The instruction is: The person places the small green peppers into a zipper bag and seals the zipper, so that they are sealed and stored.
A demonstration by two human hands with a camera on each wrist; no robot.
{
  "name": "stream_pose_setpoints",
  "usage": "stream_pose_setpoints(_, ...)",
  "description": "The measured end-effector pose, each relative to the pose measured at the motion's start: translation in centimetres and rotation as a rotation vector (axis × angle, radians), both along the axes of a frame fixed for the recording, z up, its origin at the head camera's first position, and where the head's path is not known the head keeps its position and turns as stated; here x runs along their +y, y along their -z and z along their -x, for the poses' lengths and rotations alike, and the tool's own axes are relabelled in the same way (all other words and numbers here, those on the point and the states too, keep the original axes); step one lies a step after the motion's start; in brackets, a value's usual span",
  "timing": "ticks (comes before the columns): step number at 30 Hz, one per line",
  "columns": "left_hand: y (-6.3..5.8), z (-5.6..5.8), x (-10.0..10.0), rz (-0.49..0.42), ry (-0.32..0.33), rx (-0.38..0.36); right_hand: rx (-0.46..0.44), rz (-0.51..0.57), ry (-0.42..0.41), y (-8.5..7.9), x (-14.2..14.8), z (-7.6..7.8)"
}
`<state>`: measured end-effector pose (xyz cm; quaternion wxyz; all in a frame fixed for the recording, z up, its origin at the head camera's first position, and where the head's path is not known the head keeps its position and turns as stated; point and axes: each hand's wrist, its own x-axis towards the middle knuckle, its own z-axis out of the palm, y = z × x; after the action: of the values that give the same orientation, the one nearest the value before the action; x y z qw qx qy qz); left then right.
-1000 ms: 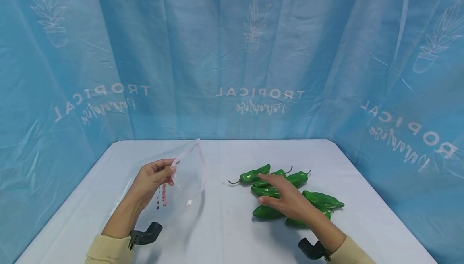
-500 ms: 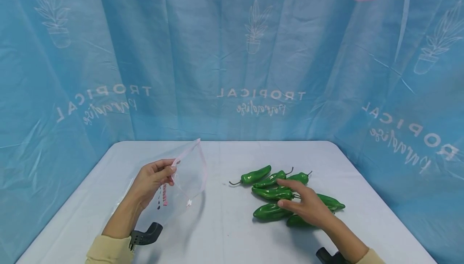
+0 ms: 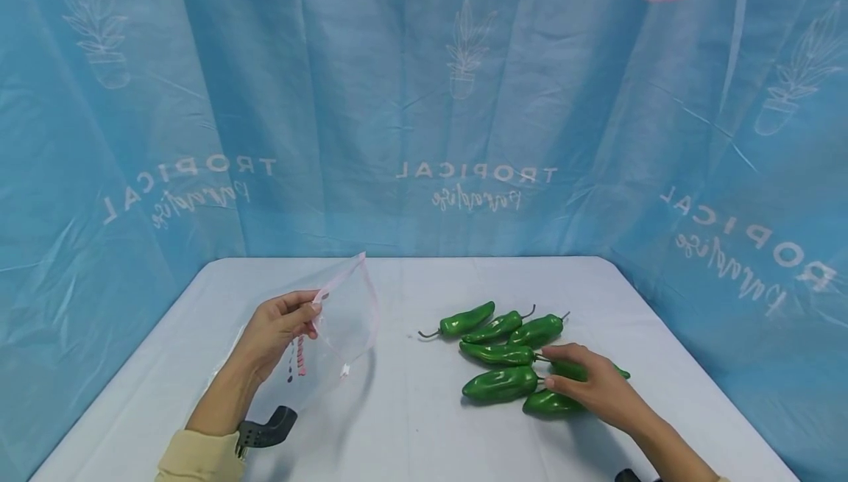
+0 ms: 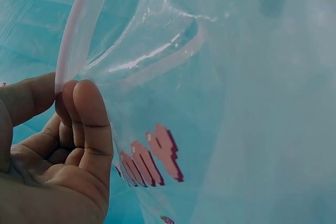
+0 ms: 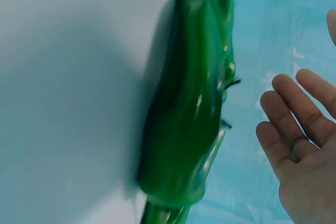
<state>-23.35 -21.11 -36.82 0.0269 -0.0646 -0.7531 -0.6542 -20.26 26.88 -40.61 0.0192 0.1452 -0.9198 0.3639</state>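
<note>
My left hand (image 3: 278, 335) pinches the pink-edged rim of a clear plastic zip bag (image 3: 347, 313) between thumb and fingers, left of the middle. In the left wrist view the bag's mouth (image 4: 157, 66) gapes, and pink printing shows on its wall. Over the right end of a group of glossy green peppers (image 3: 500, 385) is my right hand (image 3: 596, 386), fingers spread loosely and nothing in its grasp. It partly covers the pepper (image 3: 568, 370) beneath. The right wrist view has one large pepper (image 5: 184, 103) close up, with the fingers (image 5: 302, 108) apart from it.
Several peppers (image 3: 467, 319) with thin stems lie close together on the white tabletop (image 3: 417, 438), right of centre. A blue printed curtain (image 3: 344, 114) hangs behind the table and along both sides. A dark camera mount (image 3: 267, 427) sits on the left wrist.
My right hand has drawn back to the right across the peppers, uncovering those in the middle and at the back. The left hand and the bag have stayed in place.
</note>
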Motion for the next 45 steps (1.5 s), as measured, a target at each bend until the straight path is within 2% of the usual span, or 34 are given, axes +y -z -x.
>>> stream_pose_setpoints(12,0.0,-0.1,0.0,0.014,-0.012,-0.008,-0.061,-0.027,0.062,1.0,3.0,-0.5)
stream_pose_setpoints(23,0.1,-0.1,-0.1,0.01,-0.018,-0.005,-0.115,-0.062,0.104,1.6,3.7,-0.6)
stream_pose_setpoints(37,-0.1,-0.1,0.0,0.005,-0.003,-0.001,-0.111,-0.085,0.107,2.4,5.3,-0.9)
stream_pose_setpoints(45,-0.4,-0.3,0.1,-0.006,0.007,0.005,-0.176,-0.075,0.11,2.6,5.9,-0.9)
